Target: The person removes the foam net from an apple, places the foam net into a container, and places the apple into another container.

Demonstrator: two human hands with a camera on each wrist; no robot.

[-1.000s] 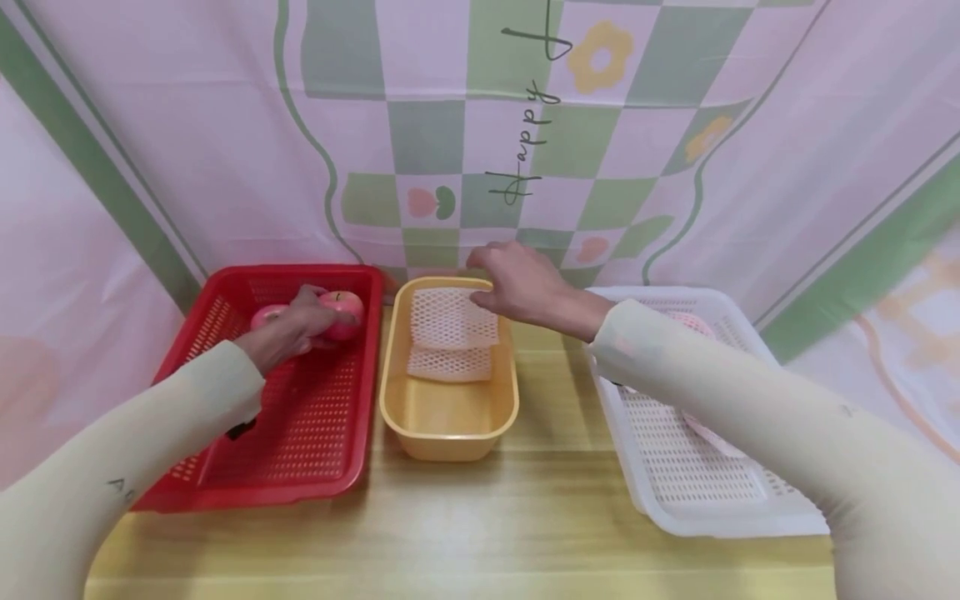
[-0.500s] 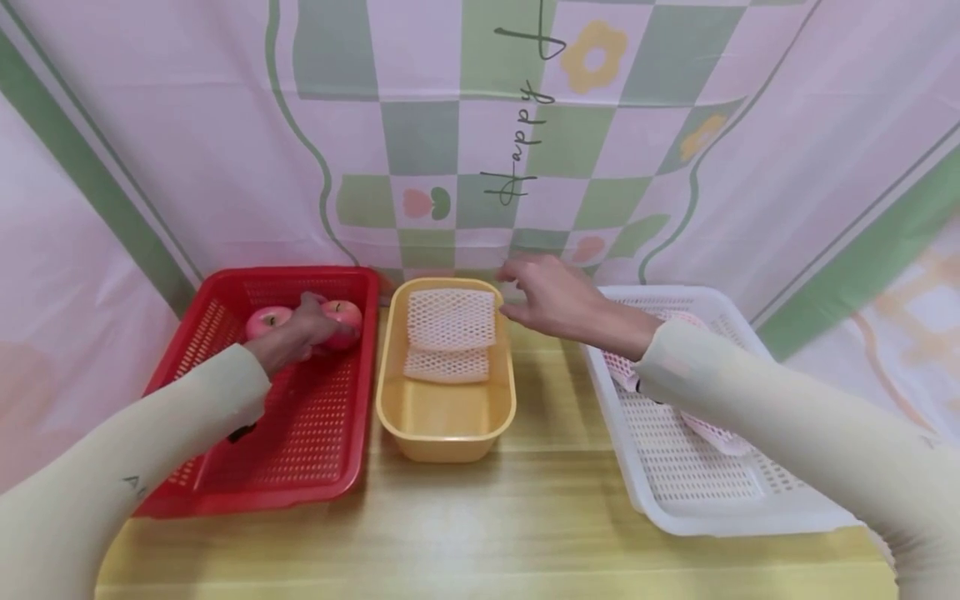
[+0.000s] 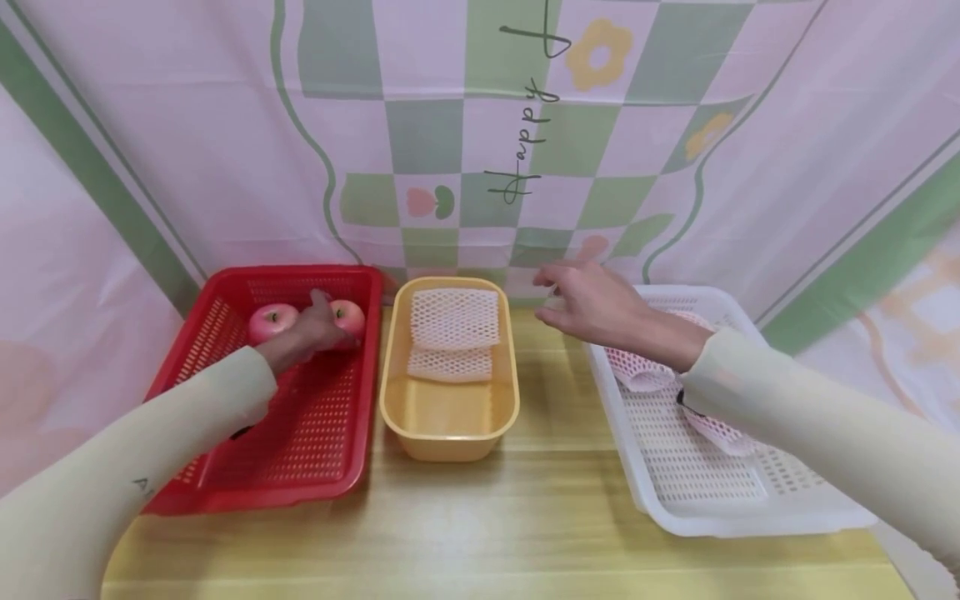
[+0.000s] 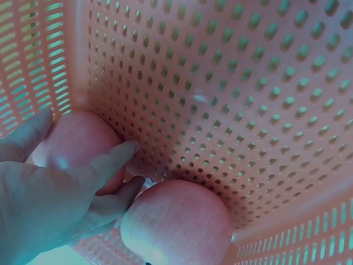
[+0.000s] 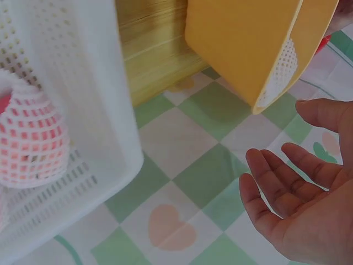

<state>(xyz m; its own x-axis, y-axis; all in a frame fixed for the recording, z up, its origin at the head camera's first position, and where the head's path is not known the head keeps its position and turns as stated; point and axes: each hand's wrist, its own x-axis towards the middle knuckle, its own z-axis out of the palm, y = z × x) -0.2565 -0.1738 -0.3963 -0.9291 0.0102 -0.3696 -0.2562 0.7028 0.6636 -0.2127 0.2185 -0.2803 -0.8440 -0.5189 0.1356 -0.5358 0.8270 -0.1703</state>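
Note:
In the red basket (image 3: 300,492), my left hand (image 3: 307,329) grips the right-hand apple (image 3: 350,317). The left wrist view has my thumb on one side of that apple and my fingers on the other, fingertips close to the perforated wall. A second pink-red apple (image 4: 176,223) lies right beside my fingers. My right hand (image 3: 596,304) hovers between the yellow tub (image 3: 450,417) and the white basket (image 3: 652,508). Its fingers are loosely bent and hold nothing, as the right wrist view (image 5: 309,199) confirms. Two white foam nets (image 3: 453,317) lie flat in the tub's far half.
Inside the white basket are apples in pinkish foam nets (image 3: 637,371), partly hidden under my right forearm. All three containers stand in a row on a wooden table (image 3: 480,517). A checked cloth (image 3: 427,137) hangs directly behind them.
My right hand has moved right, from above the yellow tub's far edge toward the white basket. My left hand has shifted slightly right around the apple, uncovering more of the second one.

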